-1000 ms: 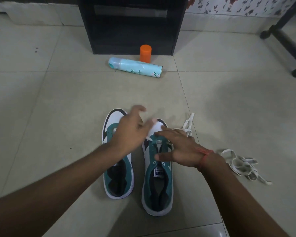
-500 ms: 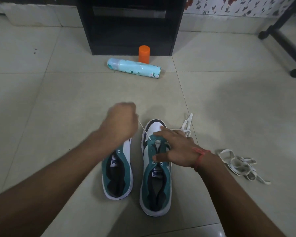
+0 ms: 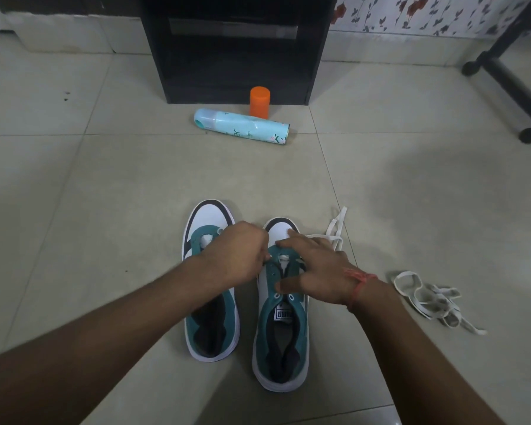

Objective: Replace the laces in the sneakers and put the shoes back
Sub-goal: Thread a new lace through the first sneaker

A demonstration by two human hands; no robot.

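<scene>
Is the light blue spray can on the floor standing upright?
No, the light blue spray can lies on its side on the tiled floor, in front of the upright orange cap.

Bare forearms, red thread wristband [image 3: 358, 286]

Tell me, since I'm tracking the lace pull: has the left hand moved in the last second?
Yes. The left hand came back down from its raised pull toward the right sneaker's eyelets, away from the spray can.

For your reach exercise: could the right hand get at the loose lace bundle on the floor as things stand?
Probably yes: the lace bundle lies on bare floor just right of the right hand, nothing between; the hand would first leave the right sneaker.
</scene>
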